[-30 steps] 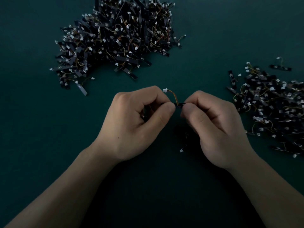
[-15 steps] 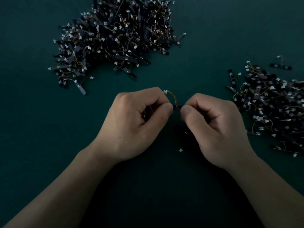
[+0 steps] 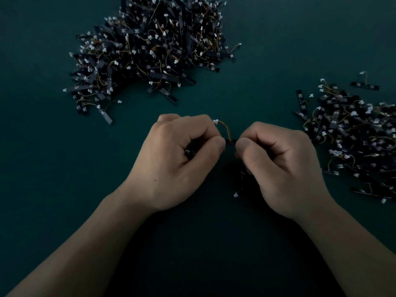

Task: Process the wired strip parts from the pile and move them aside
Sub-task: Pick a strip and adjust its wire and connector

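Gripping one wired strip part [image 3: 231, 142] between left hand [image 3: 177, 161] and right hand [image 3: 280, 168], pinched tight at both ends. Might tear its wire [image 3: 226, 128] (arched just beyond the left thumb) if bent hard.

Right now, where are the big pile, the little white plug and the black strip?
big pile [image 3: 150, 52]: head view, middle of the heap.
white plug [image 3: 215, 121]: head view, its white body.
black strip [image 3: 231, 143]: head view, its short exposed middle.

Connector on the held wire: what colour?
The connector is white; head view shows it best.
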The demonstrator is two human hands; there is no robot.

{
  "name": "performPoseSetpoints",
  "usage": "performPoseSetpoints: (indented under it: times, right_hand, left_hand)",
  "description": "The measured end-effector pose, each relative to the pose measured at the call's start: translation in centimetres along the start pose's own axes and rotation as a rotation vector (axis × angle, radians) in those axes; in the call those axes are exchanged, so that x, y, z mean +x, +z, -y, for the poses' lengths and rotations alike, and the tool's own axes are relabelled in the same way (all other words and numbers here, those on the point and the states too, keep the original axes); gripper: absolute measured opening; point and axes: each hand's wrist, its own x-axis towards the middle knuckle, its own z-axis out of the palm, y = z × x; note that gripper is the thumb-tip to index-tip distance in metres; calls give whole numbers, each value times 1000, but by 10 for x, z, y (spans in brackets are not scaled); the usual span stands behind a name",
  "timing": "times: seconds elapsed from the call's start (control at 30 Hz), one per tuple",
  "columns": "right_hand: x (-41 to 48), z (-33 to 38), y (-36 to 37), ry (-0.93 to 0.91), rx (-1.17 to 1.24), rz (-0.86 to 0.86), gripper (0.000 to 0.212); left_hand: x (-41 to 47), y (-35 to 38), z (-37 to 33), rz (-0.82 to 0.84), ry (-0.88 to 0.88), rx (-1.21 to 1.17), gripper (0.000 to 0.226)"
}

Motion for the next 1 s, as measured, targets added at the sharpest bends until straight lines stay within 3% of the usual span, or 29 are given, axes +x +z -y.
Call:
performPoseSetpoints:
  times: [0.7, 0.9, 1.0]
  right_hand:
    - [-1, -2, -1, -28, 18, 42, 33]
    - [-2, -3, -2, -19, 106, 130, 47]
    - [-2, -5, -3, -46, 115, 83, 47]
  left_hand:
    - [2, 1, 1, 41, 73, -96, 26]
    - [0, -1, 4, 72, 47, -207, 19]
    - [-1, -1, 4, 48, -15, -177, 44]
